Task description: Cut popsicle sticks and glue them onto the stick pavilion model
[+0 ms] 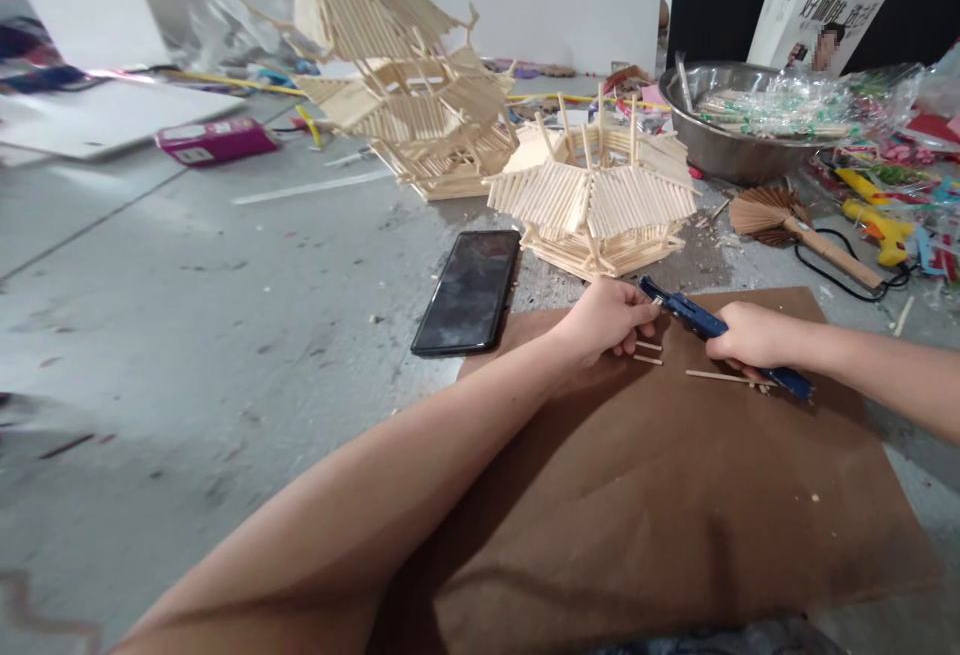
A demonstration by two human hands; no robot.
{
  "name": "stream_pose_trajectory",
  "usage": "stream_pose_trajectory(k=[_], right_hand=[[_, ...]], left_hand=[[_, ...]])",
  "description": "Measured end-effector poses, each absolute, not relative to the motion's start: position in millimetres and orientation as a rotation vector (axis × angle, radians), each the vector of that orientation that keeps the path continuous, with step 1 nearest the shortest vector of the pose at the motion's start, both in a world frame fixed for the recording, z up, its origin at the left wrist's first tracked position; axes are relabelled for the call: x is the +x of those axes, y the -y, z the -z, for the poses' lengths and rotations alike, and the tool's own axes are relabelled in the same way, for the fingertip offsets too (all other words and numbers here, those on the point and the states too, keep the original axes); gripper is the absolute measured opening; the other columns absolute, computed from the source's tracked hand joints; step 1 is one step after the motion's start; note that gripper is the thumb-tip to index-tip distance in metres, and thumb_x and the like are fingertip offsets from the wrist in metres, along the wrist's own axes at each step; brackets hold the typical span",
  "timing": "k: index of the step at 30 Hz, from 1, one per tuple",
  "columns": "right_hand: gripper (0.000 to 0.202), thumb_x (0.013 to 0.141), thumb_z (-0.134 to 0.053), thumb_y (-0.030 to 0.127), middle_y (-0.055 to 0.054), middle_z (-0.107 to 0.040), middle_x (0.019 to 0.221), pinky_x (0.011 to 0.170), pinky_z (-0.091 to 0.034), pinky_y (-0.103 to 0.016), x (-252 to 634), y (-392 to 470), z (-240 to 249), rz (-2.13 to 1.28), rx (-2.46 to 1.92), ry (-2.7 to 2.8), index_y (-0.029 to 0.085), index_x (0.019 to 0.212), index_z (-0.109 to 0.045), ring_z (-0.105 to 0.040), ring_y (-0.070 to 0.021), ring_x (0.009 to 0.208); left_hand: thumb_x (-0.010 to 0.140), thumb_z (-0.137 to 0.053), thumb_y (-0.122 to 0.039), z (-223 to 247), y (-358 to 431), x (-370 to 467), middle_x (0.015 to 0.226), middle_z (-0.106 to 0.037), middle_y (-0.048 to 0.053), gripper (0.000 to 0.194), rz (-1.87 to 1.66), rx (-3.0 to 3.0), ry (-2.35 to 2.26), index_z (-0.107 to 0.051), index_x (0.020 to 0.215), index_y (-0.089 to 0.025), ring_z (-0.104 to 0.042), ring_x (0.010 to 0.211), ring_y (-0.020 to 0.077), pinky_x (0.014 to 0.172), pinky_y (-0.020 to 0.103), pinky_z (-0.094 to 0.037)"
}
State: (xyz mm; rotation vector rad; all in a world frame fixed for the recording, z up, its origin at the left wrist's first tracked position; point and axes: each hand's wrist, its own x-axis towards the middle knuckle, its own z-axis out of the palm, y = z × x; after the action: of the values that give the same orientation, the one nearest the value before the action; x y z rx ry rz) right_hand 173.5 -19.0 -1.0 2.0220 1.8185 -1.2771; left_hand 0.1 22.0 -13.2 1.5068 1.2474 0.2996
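My right hand (754, 338) is closed around a long blue hand tool (691, 318) that looks like a cutter; its exact kind is unclear. The tool's dark head points up and left, close to the fingertips of my left hand (609, 320). Those fingers are pinched on a short pale wooden stick (657, 302), mostly covered by them. Two short cut sticks (648, 359) lie on the brown paper (675, 495) just under my left hand. A longer stick (712, 375) rests beneath the tool, with small bits by its right end.
Ahead stands a low stick-built model (592, 200); behind it is a taller tiered one (420, 105). A phone (471, 293) lies left of the paper. To the right are a metal bowl (739, 150) of wrapped sticks, a brown fan-shaped piece (802, 225) and a yellow glue gun (881, 230).
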Motion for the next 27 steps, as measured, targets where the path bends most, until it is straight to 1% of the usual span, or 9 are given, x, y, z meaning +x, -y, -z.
stream_pose_trajectory(k=[3, 6, 9, 11, 15, 18, 21, 24, 27], right_hand=[[0.018, 0.065, -0.047, 0.027, -0.001, -0.05, 0.042, 0.04, -0.037, -0.024, 177.3, 17.0, -4.0, 1.403, 1.952, -1.766, 0.017, 0.051, -0.046, -0.046, -0.0107, 0.035], [0.021, 0.069, -0.05, 0.038, -0.002, -0.057, 0.053, 0.045, -0.039, -0.024, 188.0, 19.1, -11.7, 1.316, 1.878, -1.901, 0.017, 0.066, -0.054, -0.052, -0.0129, 0.045], [0.038, 0.069, -0.051, 0.052, -0.005, -0.064, 0.073, 0.054, -0.04, -0.027, 203.7, 23.4, -15.5, 0.763, 1.937, -2.144, 0.02, 0.087, -0.057, -0.058, -0.0186, 0.063], [0.048, 0.069, -0.048, 0.06, -0.008, -0.064, 0.085, 0.059, -0.04, -0.03, 213.6, 25.7, -12.8, 0.341, 1.974, -2.195, 0.021, 0.096, -0.055, -0.059, -0.0234, 0.075], [0.06, 0.072, -0.039, 0.067, -0.013, -0.061, 0.09, 0.063, -0.04, -0.034, 226.2, 26.2, 3.0, -0.109, 1.949, -2.188, 0.017, 0.102, -0.052, -0.058, -0.0275, 0.082], [0.065, 0.074, -0.033, 0.069, -0.014, -0.061, 0.09, 0.066, -0.04, -0.035, 229.5, 24.8, 14.9, -0.215, 1.913, -2.239, 0.014, 0.103, -0.052, -0.057, -0.0278, 0.082], [0.067, 0.075, -0.03, 0.069, -0.015, -0.06, 0.091, 0.069, -0.039, -0.037, 229.9, 24.8, 20.5, -0.266, 1.913, -2.27, 0.013, 0.105, -0.051, -0.057, -0.0285, 0.083], [0.066, 0.076, -0.031, 0.067, -0.016, -0.06, 0.091, 0.071, -0.038, -0.038, 229.3, 26.1, 21.6, -0.282, 1.923, -2.28, 0.012, 0.106, -0.051, -0.056, -0.0289, 0.083], [0.065, 0.077, -0.03, 0.066, -0.016, -0.06, 0.09, 0.071, -0.038, -0.038, 228.8, 27.3, 22.5, -0.31, 1.913, -2.29, 0.012, 0.105, -0.051, -0.055, -0.0281, 0.081]], left_hand=[[0.081, -0.052, -0.019, 13.4, -25.0, -2.5, 0.042, -0.051, -0.005, 0.022, -0.287, 1.454, -1.188, -0.051, 0.06, -0.013, -0.039, 0.029, 0.0033, 0.034, 0.017, -0.029], [0.08, -0.052, -0.021, 14.8, -28.1, -7.4, 0.047, -0.054, -0.004, 0.018, -0.289, 1.434, -1.116, -0.054, 0.063, -0.013, -0.039, 0.031, 0.0029, 0.035, 0.018, -0.028], [0.078, -0.055, -0.025, 15.3, -30.4, -12.3, 0.035, -0.043, -0.007, 0.017, -0.269, 1.519, -1.092, -0.059, 0.067, -0.013, -0.033, 0.031, 0.0037, 0.037, 0.019, -0.024], [0.075, -0.058, -0.029, 14.6, -31.4, -14.1, 0.033, -0.038, -0.008, 0.018, -0.248, 1.611, -1.103, -0.061, 0.068, -0.013, -0.031, 0.032, 0.0038, 0.039, 0.02, -0.022], [0.071, -0.06, -0.027, 13.1, -32.6, -13.8, 0.05, -0.054, -0.003, 0.017, -0.183, 1.835, -1.134, -0.065, 0.069, -0.012, -0.041, 0.044, 0.0052, 0.049, 0.02, -0.031], [0.07, -0.059, -0.027, 13.8, -32.8, -12.6, 0.064, -0.063, 0.001, 0.018, -0.126, 1.985, -1.095, -0.068, 0.072, -0.011, -0.051, 0.058, 0.0089, 0.058, 0.021, -0.035], [0.071, -0.057, -0.028, 14.7, -33.0, -12.2, 0.069, -0.066, 0.003, 0.021, -0.087, 2.033, -1.077, -0.069, 0.076, -0.011, -0.053, 0.063, 0.0105, 0.061, 0.021, -0.036], [0.072, -0.056, -0.029, 13.4, -33.0, -12.4, 0.069, -0.066, 0.002, 0.022, -0.082, 2.008, -1.075, -0.069, 0.076, -0.011, -0.052, 0.062, 0.0095, 0.061, 0.02, -0.036], [0.073, -0.057, -0.03, 9.7, -32.8, -12.6, 0.058, -0.061, -0.001, 0.022, -0.075, 1.959, -1.111, -0.069, 0.077, -0.012, -0.046, 0.052, 0.0069, 0.056, 0.02, -0.034]])
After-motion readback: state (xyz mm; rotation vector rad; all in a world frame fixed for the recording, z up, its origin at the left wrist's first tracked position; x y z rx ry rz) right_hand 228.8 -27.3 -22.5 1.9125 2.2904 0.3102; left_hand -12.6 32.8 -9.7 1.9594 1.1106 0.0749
